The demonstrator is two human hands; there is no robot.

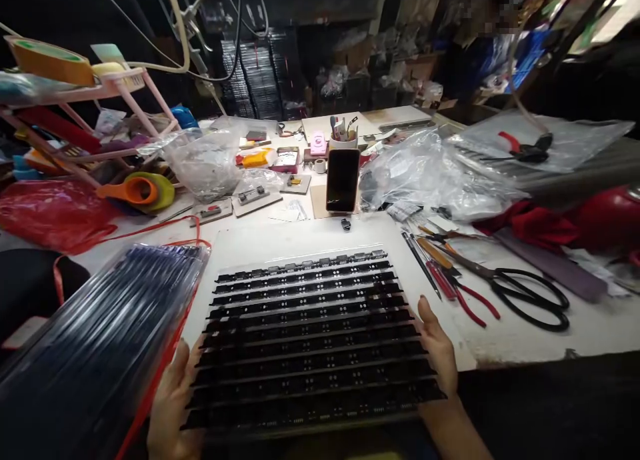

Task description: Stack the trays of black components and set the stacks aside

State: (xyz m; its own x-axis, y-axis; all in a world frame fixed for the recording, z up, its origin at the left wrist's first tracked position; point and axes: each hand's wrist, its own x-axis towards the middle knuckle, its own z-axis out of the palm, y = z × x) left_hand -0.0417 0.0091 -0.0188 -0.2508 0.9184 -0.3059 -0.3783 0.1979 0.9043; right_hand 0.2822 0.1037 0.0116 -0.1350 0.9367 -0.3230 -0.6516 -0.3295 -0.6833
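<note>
Tray (pixel 310 340): flat, rectangular, black moulded plastic; ribbed surface of parallel rows, each dotted with small slotted pockets; rows and long axis running left to right, far edge toward the phone; lying on the pale bench (pixel 525 333), near edge overhanging toward the body.
Left hand (pixel 173 403): at the tray's left near corner, fingers (pixel 183 360) extended along the edge, pressed against it, not curled shut.
Right hand (pixel 440 350): at the tray's right edge, fingers straight and flat against the side, thumb hidden under the rim.
Tray stack (pixel 95 353): glossy dark sheets in clear wrap, red band along one side, tilted, just left of the tray.
Phone (pixel 343 180): dark screen, upright, beyond the tray.
Scissors (pixel 520 293): steel blades, black loop handles, lying right of the tray.
Pliers (pixel 463 293): red grips, between tray and scissors.
Plastic bags (pixel 430 173): clear, crumpled, behind the tools.
Tape roll (pixel 133 190): orange, round, left rear.
</note>
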